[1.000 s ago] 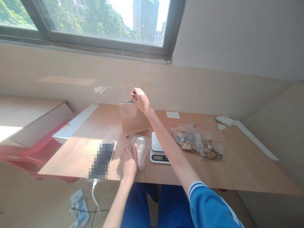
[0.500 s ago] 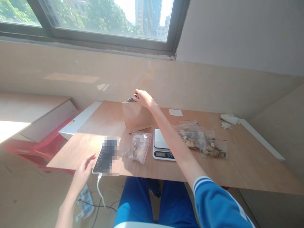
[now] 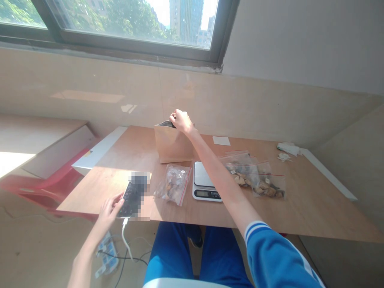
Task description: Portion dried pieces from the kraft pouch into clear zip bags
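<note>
Our right hand (image 3: 181,121) curls at the mouth of the upright paper bag (image 3: 172,146) on the surface (image 3: 255,218) (whether it pinches anything, we cannot tell); our left hand (image 3: 109,209), fingers bent, touches the phone (image 3: 128,199), grip unclear.

Daylight is pouring through the far window (image 3: 135,38), bleaching the sky (image 3: 159,11); sun is brightening the surface (image 3: 105,182) at left; pixel blocks are partly obscuring the phone (image 3: 128,202).
</note>
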Demonstrator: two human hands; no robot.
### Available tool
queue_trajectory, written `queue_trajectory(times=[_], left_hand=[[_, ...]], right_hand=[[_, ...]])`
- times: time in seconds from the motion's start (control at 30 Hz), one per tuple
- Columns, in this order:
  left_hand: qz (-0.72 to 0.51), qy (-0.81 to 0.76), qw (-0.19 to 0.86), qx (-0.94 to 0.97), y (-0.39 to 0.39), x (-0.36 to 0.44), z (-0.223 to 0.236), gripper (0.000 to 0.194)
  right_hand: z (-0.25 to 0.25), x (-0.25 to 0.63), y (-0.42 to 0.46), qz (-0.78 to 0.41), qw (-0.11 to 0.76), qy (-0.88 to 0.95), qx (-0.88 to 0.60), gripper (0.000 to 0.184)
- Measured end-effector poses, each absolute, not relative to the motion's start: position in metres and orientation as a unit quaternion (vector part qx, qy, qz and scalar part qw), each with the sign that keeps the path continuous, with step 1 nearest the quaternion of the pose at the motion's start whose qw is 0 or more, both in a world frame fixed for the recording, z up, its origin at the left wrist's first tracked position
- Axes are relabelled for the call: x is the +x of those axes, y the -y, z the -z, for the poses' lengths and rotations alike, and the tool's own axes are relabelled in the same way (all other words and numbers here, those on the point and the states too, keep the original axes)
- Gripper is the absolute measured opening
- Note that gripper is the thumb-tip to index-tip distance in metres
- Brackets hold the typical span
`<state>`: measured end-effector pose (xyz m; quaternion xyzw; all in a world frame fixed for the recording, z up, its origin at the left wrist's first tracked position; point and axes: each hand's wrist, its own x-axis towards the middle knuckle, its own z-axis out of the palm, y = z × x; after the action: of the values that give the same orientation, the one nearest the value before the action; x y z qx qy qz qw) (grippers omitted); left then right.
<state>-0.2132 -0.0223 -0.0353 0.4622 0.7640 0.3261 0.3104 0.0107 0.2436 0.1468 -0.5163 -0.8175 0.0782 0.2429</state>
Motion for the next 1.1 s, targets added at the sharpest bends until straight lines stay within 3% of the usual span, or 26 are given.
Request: queue_trajectory(times=[0.27,0.57,0.77,0.93,1.1], left_hand=[[-0.345,-0.761,0.360,0.415,0.026,-0.206,0.022,0.060],[-0.351,-0.754,0.366,0.418,0.023,-0.210,0.028,0.057],[-0.307,-0.738,0.378,0.467,0.026,-0.220,0.041,0.068],[-0.271,-0.750,0.345,0.495,0.028,-0.220,0.044,0.072],[-0.255,-0.754,0.353,0.492,0.028,-0.215,0.034,0.075]], right_hand=[[-0.146,0.014,-0.238,0.013,0.211,0.856,-0.472,0.019],[-0.153,0.023,-0.259,-0.066,0.170,0.916,-0.357,0.016],[-0.157,0.025,-0.260,-0.093,0.148,0.917,-0.359,0.015],[-0.160,0.031,-0.253,-0.108,0.192,0.900,-0.376,0.017],[-0.168,0.041,-0.219,-0.101,0.321,0.862,-0.379,0.022]])
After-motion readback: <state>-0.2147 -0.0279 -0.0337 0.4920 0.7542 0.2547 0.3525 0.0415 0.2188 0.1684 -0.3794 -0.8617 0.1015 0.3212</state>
